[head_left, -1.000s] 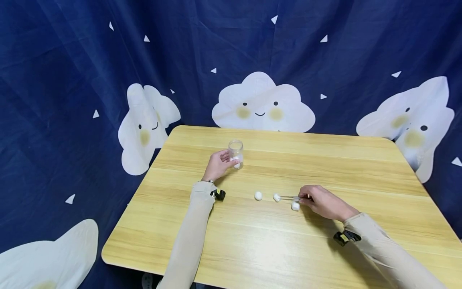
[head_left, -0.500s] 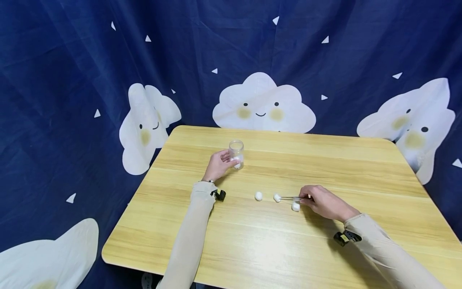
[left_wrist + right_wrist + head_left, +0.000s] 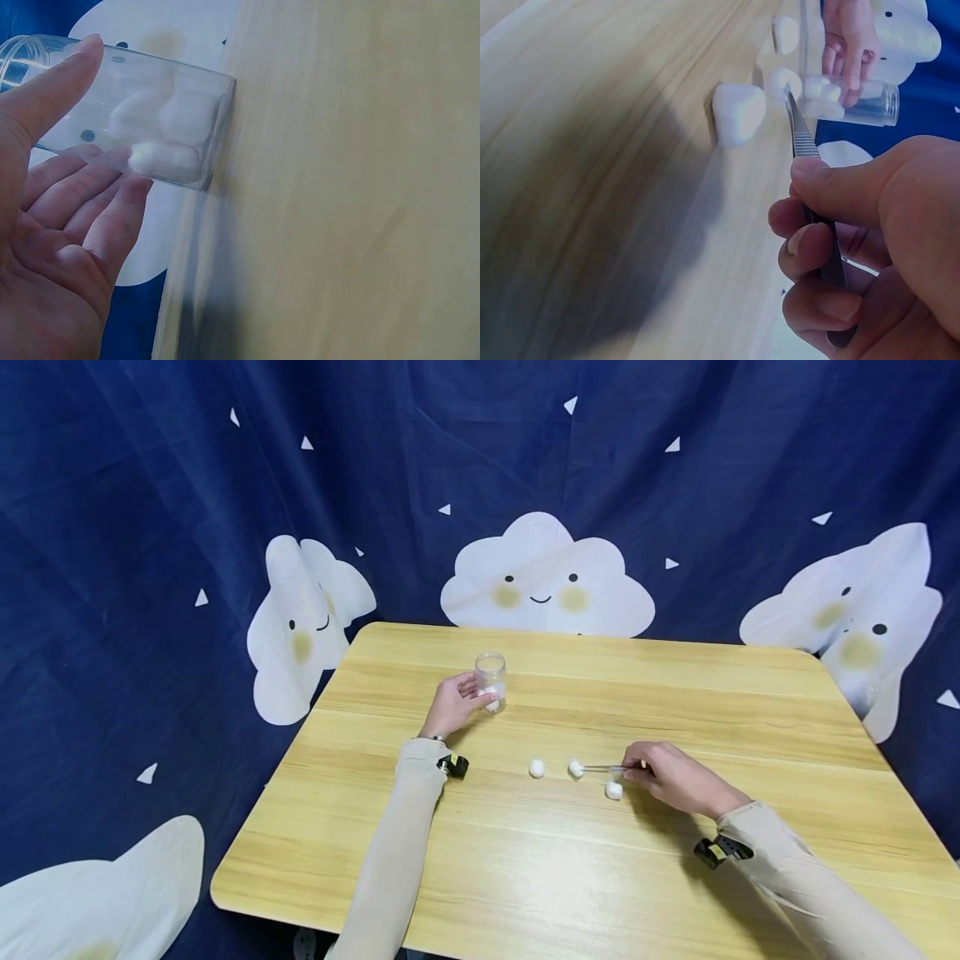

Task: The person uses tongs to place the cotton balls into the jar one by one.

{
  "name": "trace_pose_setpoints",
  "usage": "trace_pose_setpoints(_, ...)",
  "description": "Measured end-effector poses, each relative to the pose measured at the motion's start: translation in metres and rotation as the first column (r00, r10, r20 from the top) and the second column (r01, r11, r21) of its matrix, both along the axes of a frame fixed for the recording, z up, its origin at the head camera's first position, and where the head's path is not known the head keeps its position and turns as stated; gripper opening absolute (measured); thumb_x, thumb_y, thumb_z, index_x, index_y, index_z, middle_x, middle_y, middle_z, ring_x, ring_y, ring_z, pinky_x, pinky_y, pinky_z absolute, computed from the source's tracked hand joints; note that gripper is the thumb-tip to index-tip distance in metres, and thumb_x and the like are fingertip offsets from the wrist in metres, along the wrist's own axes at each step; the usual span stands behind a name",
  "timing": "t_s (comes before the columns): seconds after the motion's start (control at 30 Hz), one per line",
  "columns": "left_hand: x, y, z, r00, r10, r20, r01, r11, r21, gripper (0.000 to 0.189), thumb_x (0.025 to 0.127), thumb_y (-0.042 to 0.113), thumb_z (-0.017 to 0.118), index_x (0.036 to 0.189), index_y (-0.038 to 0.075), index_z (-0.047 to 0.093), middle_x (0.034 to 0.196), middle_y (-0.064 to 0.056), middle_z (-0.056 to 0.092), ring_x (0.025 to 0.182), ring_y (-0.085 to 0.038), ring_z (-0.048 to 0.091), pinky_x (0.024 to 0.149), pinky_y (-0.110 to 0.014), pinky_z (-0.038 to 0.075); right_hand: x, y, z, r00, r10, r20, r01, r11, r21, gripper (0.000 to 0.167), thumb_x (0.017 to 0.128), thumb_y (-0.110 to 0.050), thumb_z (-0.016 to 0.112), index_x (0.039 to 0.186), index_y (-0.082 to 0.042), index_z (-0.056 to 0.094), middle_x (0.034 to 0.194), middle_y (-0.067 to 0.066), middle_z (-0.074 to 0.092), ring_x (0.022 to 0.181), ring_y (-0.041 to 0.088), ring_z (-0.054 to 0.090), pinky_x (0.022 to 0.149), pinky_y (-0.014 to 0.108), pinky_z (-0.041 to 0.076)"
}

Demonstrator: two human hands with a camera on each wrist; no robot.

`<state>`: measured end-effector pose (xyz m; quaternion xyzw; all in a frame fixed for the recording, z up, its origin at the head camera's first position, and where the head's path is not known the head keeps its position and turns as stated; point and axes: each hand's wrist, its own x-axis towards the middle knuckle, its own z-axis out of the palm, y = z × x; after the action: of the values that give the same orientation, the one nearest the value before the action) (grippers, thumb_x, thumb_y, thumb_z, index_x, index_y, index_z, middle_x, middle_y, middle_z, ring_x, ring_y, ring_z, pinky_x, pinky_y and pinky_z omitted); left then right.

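Note:
With thumb and fingers on either side, my left hand holds an upright clear jar on the table. Several white cotton balls lie in its bottom, and its mouth is uncovered. My right hand pinches metal tweezers between thumb and fingers, their tips pointing left. Those tips are right at a cotton ball low over the tabletop. To its left lies a second cotton ball. A third cotton ball sits just below the tweezers in the head view, close to my right fingers.
Everything stands on a light wooden table with rounded corners. A dark blue curtain printed with smiling clouds hangs behind and beside it. Both wrists carry a small black camera, one showing on the left wrist.
Hands, jar and cotton balls stay almost in place. The tweezers' arms look slightly closer together at the cotton ball.

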<state>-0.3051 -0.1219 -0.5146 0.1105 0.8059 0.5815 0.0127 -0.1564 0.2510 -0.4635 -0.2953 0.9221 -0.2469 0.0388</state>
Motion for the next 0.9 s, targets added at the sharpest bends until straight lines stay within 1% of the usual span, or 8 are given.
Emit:
trace_pose_setpoints(0.13, 0.000, -0.001, 0.000, 1.000, -0.001, -0.005, 0.001, 1.000, 0.000, 0.065, 0.087, 0.021, 0.085, 0.140, -0.004, 0.058, 0.142, -0.025, 0.063, 0.131, -0.037, 0.064, 0.114, -0.041, 0.054, -0.001, -0.001, 0.003, 0.999, -0.017, 0.030, 0.017, 1.000, -0.015, 0.010, 0.095, 0.000, 0.069, 0.093, -0.009, 0.072, 0.085, -0.001, 0.070, 0.068, 0.000, 0.051, 0.055, 0.018, 0.050)
trace_pose_setpoints(0.23, 0.001, -0.001, 0.001, 1.000, 0.003, -0.005, -0.003, 1.000, 0.000, 0.065, 0.087, 0.021, 0.085, 0.140, -0.004, 0.058, 0.142, -0.025, 0.063, 0.131, -0.037, 0.064, 0.114, -0.041, 0.054, -0.002, -0.003, 0.006, 0.999, -0.014, 0.030, 0.015, 1.000, -0.020, 0.010, 0.095, 0.001, 0.069, 0.094, -0.008, 0.071, 0.085, 0.001, 0.070, 0.068, 0.001, 0.052, 0.056, 0.018, 0.051)
trace_pose_setpoints(0.43, 0.002, -0.001, 0.002, 1.000, 0.005, -0.001, -0.005, 1.000, 0.001, 0.063, 0.087, 0.019, 0.085, 0.140, -0.004, 0.059, 0.141, -0.024, 0.063, 0.131, -0.037, 0.064, 0.114, -0.042, 0.054, -0.009, -0.004, 0.009, 1.000, 0.000, -0.009, -0.001, 1.000, -0.013, 0.014, 0.093, 0.006, 0.067, 0.092, -0.007, 0.072, 0.085, 0.000, 0.070, 0.070, 0.002, 0.053, 0.058, 0.019, 0.050)
trace_pose_setpoints(0.53, 0.003, -0.001, 0.002, 1.000, 0.003, 0.001, -0.003, 1.000, 0.003, 0.064, 0.087, 0.019, 0.085, 0.140, -0.004, 0.059, 0.142, -0.024, 0.063, 0.131, -0.037, 0.064, 0.114, -0.042, 0.054, -0.013, -0.005, 0.010, 1.000, 0.007, -0.020, -0.007, 1.000, -0.010, 0.015, 0.092, 0.007, 0.067, 0.091, -0.007, 0.072, 0.085, 0.001, 0.071, 0.071, 0.003, 0.055, 0.059, 0.020, 0.052)
trace_pose_setpoints(0.63, 0.002, 0.000, 0.002, 1.000, 0.003, -0.002, -0.003, 1.000, -0.002, 0.064, 0.087, 0.020, 0.085, 0.140, -0.004, 0.059, 0.142, -0.024, 0.063, 0.132, -0.037, 0.064, 0.114, -0.041, 0.054, -0.017, -0.007, 0.014, 0.999, 0.017, -0.028, -0.018, 1.000, -0.010, 0.014, 0.092, 0.007, 0.068, 0.092, -0.006, 0.073, 0.086, 0.004, 0.072, 0.073, 0.004, 0.058, 0.061, 0.021, 0.054)
trace_pose_setpoints(0.73, 0.002, 0.000, 0.002, 1.000, 0.006, -0.005, -0.006, 1.000, -0.002, 0.064, 0.087, 0.020, 0.085, 0.140, -0.004, 0.058, 0.142, -0.024, 0.063, 0.132, -0.037, 0.063, 0.114, -0.041, 0.054, -0.021, -0.009, 0.017, 0.999, 0.030, -0.035, -0.030, 0.999, -0.016, 0.011, 0.093, 0.005, 0.068, 0.092, -0.005, 0.073, 0.085, 0.006, 0.072, 0.073, 0.004, 0.058, 0.061, 0.021, 0.055)
trace_pose_setpoints(0.9, 0.002, -0.001, 0.003, 1.000, 0.007, -0.002, -0.007, 1.000, -0.003, 0.065, 0.086, 0.019, 0.085, 0.140, -0.005, 0.058, 0.142, -0.024, 0.063, 0.131, -0.037, 0.064, 0.114, -0.042, 0.054, -0.029, -0.013, 0.022, 0.998, 0.040, -0.054, -0.042, 0.999, -0.028, 0.011, 0.093, 0.004, 0.070, 0.091, -0.006, 0.073, 0.084, 0.004, 0.073, 0.072, 0.002, 0.059, 0.061, 0.021, 0.055)
